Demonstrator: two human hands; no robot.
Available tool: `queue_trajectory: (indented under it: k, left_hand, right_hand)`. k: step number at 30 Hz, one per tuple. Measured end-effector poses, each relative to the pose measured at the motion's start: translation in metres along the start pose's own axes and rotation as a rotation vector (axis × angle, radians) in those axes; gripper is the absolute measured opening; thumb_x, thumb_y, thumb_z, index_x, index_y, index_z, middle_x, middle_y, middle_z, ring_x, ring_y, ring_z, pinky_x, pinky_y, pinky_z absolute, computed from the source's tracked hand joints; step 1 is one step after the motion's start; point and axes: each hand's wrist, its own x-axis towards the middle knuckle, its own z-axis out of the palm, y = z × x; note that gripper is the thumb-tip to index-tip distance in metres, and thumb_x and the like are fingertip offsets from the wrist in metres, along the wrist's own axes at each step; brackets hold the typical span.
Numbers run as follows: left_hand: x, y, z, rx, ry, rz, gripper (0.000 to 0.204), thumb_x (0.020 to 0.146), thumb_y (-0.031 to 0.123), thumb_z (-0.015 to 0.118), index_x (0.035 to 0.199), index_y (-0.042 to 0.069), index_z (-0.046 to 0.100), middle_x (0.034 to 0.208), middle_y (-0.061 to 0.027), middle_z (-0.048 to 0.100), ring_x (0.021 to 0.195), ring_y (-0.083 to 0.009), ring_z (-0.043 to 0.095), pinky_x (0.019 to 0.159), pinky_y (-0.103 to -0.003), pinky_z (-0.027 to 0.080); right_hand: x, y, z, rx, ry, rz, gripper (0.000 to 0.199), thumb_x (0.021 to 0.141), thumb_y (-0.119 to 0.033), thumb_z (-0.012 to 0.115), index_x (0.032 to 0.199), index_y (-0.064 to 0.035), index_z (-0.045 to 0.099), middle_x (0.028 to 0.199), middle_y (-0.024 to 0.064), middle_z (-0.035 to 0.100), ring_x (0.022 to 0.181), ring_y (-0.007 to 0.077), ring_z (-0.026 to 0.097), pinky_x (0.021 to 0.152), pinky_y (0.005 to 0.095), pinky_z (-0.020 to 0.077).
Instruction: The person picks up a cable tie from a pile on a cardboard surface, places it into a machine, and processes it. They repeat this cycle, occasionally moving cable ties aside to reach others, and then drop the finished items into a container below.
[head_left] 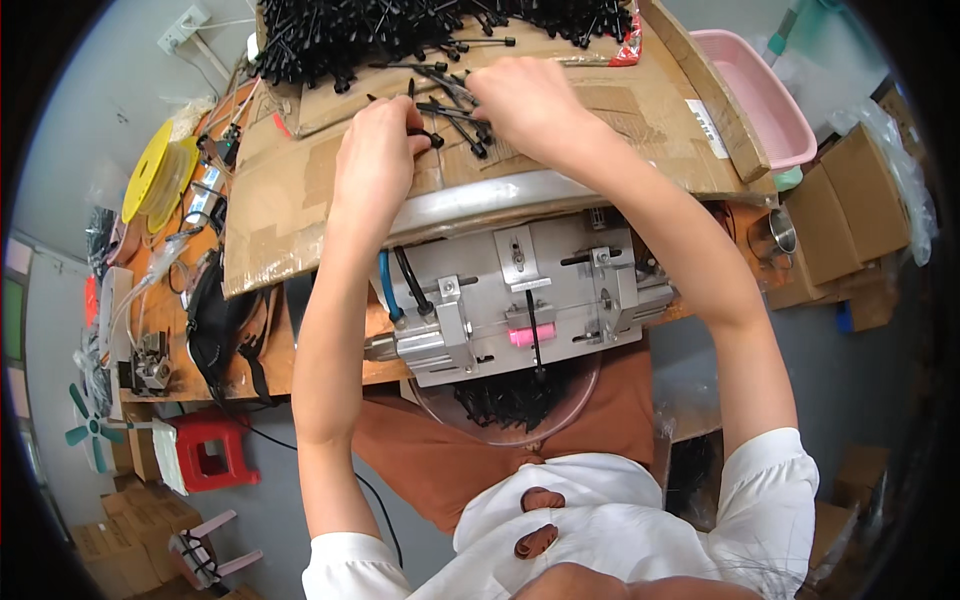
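Observation:
Both my arms reach forward over a sheet of brown cardboard. My left hand is closed, thumb and fingers pinching a thin black rod part with a thick capped end. Beside it my right hand has its fingers curled down among several loose black rod parts; what lies under its fingertips is hidden. Farther back rises a big heap of the same black parts. Nearer me, a metal fixture with clamp blocks carries one black rod part upright in the picture, crossing a pink piece.
Below the fixture, a clear bowl of black parts sits at my lap. To the left are a yellow spool, a black bag and a red stool. A pink basin and a metal cup stand right.

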Motion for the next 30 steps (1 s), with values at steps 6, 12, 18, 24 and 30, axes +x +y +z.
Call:
queue_trajectory:
  k: [6, 12, 18, 24, 30]
  left_hand:
    - [-0.013, 0.005, -0.039, -0.273, -0.037, -0.126, 0.018, 0.079, 0.004, 0.07, 0.097, 0.005, 0.067, 0.072, -0.0002, 0.058, 0.063, -0.005, 0.048, 0.058, -0.022, 0.041]
    - [-0.06, 0.014, -0.054, -0.399, 0.055, -0.113, 0.021, 0.081, 0.0, 0.066, 0.102, 0.002, 0.064, 0.08, -0.0016, 0.056, 0.072, -0.0077, 0.05, 0.068, -0.022, 0.043]
    - [-0.173, 0.084, -0.016, -0.332, 0.155, -0.058, 0.058, 0.074, -0.014, 0.064, 0.128, 0.001, 0.054, 0.089, -0.0075, 0.054, 0.081, -0.0158, 0.053, 0.073, -0.03, 0.047]
    - [-0.228, 0.127, 0.043, -0.099, -0.167, 0.049, 0.066, 0.074, -0.007, 0.057, 0.137, -0.01, 0.038, 0.093, -0.0102, 0.049, 0.082, -0.0222, 0.05, 0.077, -0.031, 0.045]
    - [-0.228, 0.132, 0.052, 0.013, -0.179, 0.031, 0.067, 0.071, -0.007, 0.056, 0.136, -0.011, 0.039, 0.096, -0.0106, 0.05, 0.084, -0.0216, 0.051, 0.078, -0.03, 0.046]
  right_hand:
    - [-0.005, -0.012, -0.01, -0.118, -0.3, 0.065, 0.011, 0.074, -0.005, 0.064, 0.082, -0.0075, 0.071, 0.089, 0.0086, 0.07, 0.086, 0.0238, 0.068, 0.067, 0.0338, 0.0539]
    - [-0.021, 0.016, -0.002, -0.213, 0.395, 0.128, 0.02, 0.078, -0.007, 0.059, 0.097, -0.0026, 0.061, 0.097, 0.0116, 0.063, 0.093, 0.0239, 0.062, 0.067, 0.0343, 0.0539]
    - [-0.048, 0.051, -0.046, 0.926, 0.399, 0.347, 0.027, 0.091, -0.001, 0.047, 0.117, -0.003, 0.054, 0.068, 0.0037, 0.06, 0.056, 0.0119, 0.053, 0.054, 0.025, 0.045]
    - [-0.113, 0.068, -0.071, 1.37, 0.062, 0.476, 0.032, 0.09, -0.001, 0.049, 0.122, 0.0023, 0.048, 0.077, 0.0105, 0.063, 0.064, 0.0171, 0.059, 0.059, 0.0288, 0.0491]
    - [-0.155, 0.042, -0.077, 1.446, 0.347, 0.442, 0.027, 0.082, -0.005, 0.067, 0.109, -0.0021, 0.063, 0.09, 0.0089, 0.067, 0.077, 0.0131, 0.064, 0.055, 0.0213, 0.0463]
